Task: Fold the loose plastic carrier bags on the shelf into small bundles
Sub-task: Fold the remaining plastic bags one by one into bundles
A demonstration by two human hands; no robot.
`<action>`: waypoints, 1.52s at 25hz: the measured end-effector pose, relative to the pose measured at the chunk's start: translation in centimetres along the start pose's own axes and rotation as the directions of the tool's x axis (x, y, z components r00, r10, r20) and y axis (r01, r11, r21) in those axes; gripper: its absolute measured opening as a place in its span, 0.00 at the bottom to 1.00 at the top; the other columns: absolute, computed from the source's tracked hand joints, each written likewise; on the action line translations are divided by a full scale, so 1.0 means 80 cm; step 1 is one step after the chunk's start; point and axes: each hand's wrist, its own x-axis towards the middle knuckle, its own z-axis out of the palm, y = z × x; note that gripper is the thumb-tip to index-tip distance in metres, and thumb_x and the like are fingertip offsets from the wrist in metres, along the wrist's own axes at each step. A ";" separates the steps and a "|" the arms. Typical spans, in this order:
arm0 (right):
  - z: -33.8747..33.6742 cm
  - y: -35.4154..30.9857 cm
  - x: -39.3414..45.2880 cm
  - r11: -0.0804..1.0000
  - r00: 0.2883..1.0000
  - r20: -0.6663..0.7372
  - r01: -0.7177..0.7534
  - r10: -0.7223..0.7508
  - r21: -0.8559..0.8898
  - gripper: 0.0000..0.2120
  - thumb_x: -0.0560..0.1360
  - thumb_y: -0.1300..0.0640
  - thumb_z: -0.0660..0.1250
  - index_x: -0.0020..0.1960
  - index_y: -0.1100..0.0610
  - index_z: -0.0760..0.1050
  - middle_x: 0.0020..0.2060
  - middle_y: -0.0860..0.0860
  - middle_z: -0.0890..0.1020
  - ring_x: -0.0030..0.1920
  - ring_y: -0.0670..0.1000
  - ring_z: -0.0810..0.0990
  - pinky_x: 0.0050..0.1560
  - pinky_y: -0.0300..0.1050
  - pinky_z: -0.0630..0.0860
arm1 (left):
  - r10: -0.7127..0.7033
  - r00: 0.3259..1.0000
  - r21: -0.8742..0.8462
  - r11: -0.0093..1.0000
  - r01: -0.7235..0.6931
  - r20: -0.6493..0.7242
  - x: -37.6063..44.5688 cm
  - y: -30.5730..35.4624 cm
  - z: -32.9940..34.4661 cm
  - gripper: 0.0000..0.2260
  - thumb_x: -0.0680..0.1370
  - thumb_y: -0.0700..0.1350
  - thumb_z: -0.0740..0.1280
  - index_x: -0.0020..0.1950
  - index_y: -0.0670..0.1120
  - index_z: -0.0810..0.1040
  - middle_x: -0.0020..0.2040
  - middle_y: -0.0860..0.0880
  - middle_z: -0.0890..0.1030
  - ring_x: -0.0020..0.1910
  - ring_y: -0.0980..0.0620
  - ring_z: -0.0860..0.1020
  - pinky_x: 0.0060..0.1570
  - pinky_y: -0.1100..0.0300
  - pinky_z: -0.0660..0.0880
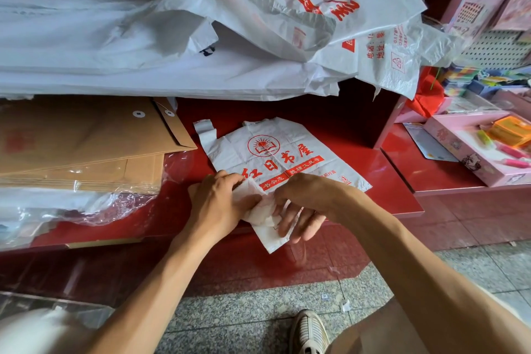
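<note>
Red shelving [339, 135] carries a white carrier bag [275, 152] printed in red, lying flat near the front edge of the lower shelf, its handles toward the back. At its near corner the left hand [221, 204] pinches the plastic with curled fingers, while the right hand [301, 210] grips the folded-over part. Brown envelopes [86, 144] are stacked at the left edge; loose bags [301, 8] are heaped on the upper shelf.
</note>
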 end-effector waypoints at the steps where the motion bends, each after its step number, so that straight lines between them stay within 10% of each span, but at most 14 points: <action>1: -0.002 0.000 -0.003 0.999 1.000 -0.030 -0.002 0.003 0.036 0.14 0.79 0.56 0.57 0.54 0.63 0.76 0.39 0.61 0.86 0.35 0.58 0.84 0.36 0.45 0.81 | -0.008 1.000 -0.015 1.000 0.008 0.005 0.002 0.000 -0.002 0.17 0.71 0.67 0.66 0.45 0.55 0.81 0.46 0.57 0.79 0.49 0.51 0.78 0.55 0.45 0.71; 4: -0.010 0.004 -0.001 0.994 0.993 -0.120 -0.002 0.015 0.110 0.22 0.81 0.42 0.57 0.56 0.61 0.75 0.39 0.62 0.85 0.35 0.60 0.84 0.34 0.49 0.82 | -0.029 0.999 -0.060 0.998 0.027 -0.037 -0.002 0.008 -0.008 0.17 0.73 0.62 0.66 0.33 0.52 0.70 0.34 0.56 0.72 0.40 0.48 0.76 0.48 0.47 0.72; 9: -0.009 0.003 0.018 0.968 0.844 -0.475 0.200 -0.249 -0.152 0.30 0.76 0.31 0.57 0.47 0.59 0.77 0.41 0.54 0.82 0.44 0.58 0.82 0.43 0.50 0.78 | -0.303 0.939 -0.554 0.816 0.166 -0.164 -0.001 0.025 -0.030 0.08 0.75 0.43 0.72 0.44 0.50 0.73 0.35 0.53 0.76 0.31 0.62 0.73 0.31 0.69 0.69; 14: 0.039 -0.054 0.009 0.702 0.822 -0.307 0.570 -0.480 0.427 0.04 0.74 0.57 0.72 0.46 0.58 0.81 0.37 0.52 0.82 0.35 0.49 0.79 0.32 0.42 0.73 | -0.324 0.941 -0.792 0.599 0.119 -0.103 -0.025 0.022 -0.102 0.10 0.74 0.40 0.73 0.52 0.52 0.81 0.40 0.55 0.83 0.39 0.62 0.78 0.40 0.68 0.74; 20: 0.146 -0.161 -0.014 0.571 0.647 -0.267 0.759 -0.714 0.312 0.05 0.71 0.64 0.74 0.42 0.65 0.80 0.30 0.50 0.82 0.28 0.42 0.77 0.29 0.31 0.71 | -0.436 0.862 -0.727 0.675 0.123 -0.259 -0.136 -0.071 -0.229 0.05 0.76 0.35 0.70 0.45 0.45 0.81 0.38 0.50 0.84 0.31 0.63 0.77 0.31 0.73 0.69; 25: 0.283 -0.241 -0.033 0.650 0.663 0.055 0.708 -0.746 0.275 0.02 0.74 0.64 0.71 0.44 0.64 0.80 0.21 0.47 0.76 0.17 0.45 0.67 0.18 0.32 0.60 | -0.689 0.583 -0.761 0.625 0.176 -0.431 -0.280 -0.171 -0.262 0.05 0.76 0.33 0.70 0.47 0.43 0.80 0.44 0.46 0.85 0.35 0.56 0.81 0.31 0.72 0.71; 29: 0.368 -0.295 -0.021 0.639 0.635 0.093 0.745 -0.767 0.188 0.03 0.75 0.64 0.70 0.46 0.64 0.81 0.29 0.55 0.80 0.20 0.48 0.70 0.18 0.35 0.62 | -0.759 0.440 -0.554 0.652 0.519 -0.481 -0.362 -0.280 -0.236 0.12 0.74 0.38 0.72 0.49 0.56 0.80 0.49 0.54 0.83 0.48 0.52 0.82 0.48 0.58 0.79; 33: 0.452 -0.352 0.016 0.654 0.642 0.139 0.753 -0.754 0.074 0.06 0.76 0.63 0.69 0.52 0.62 0.81 0.31 0.54 0.81 0.25 0.47 0.76 0.24 0.40 0.75 | -0.784 0.489 -0.174 0.581 0.795 -0.382 -0.367 -0.364 -0.248 0.24 0.76 0.52 0.67 0.71 0.53 0.68 0.71 0.51 0.71 0.64 0.46 0.75 0.60 0.49 0.75; 38: 0.527 -0.386 0.034 0.216 0.342 0.345 0.910 -0.874 -0.354 0.12 0.77 0.61 0.62 0.54 0.54 0.83 0.48 0.54 0.84 0.42 0.49 0.80 0.43 0.36 0.72 | -0.767 0.539 -0.072 0.595 0.800 -0.348 -0.342 -0.387 -0.244 0.27 0.76 0.51 0.67 0.74 0.54 0.63 0.67 0.49 0.75 0.62 0.44 0.76 0.57 0.51 0.75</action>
